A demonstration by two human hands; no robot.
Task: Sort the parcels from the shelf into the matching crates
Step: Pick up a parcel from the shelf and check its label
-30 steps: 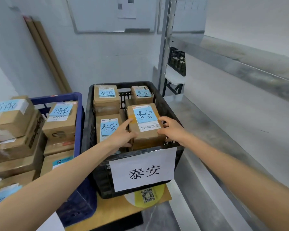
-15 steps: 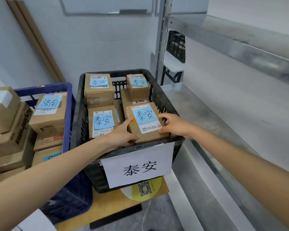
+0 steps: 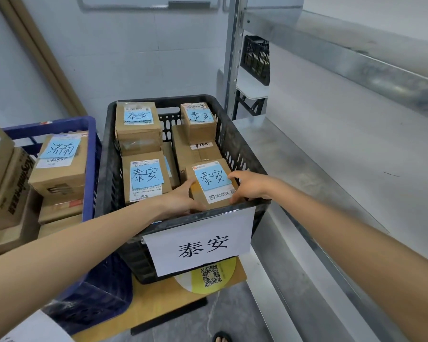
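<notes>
At far left, the blue plastic crate (image 3: 90, 144) holds brown boxes marked 济南, so it is not the place for this one. My left grip (image 3: 181, 201) is curled against the left side of the small brown cardboard parcel with the blue 泰安 note (image 3: 213, 186), thumb lying along its top edge. A second ago I held that parcel up above the rim of the black plastic lattice crate (image 3: 242, 154). Now it has sunk into the crate's near right corner, just beside another brown box with the same note (image 3: 146, 178). My right grip (image 3: 250, 186) pinches the parcel's right side, fingers reaching over the top and thumb at the near corner. The white paper sign (image 3: 200, 243) on the crate's front shows the same two characters, so I judge the match correct and this parcel as good as placed. What remains is to loosen both grips and turn to the grey metal shelf (image 3: 294, 164) on the right.
</notes>
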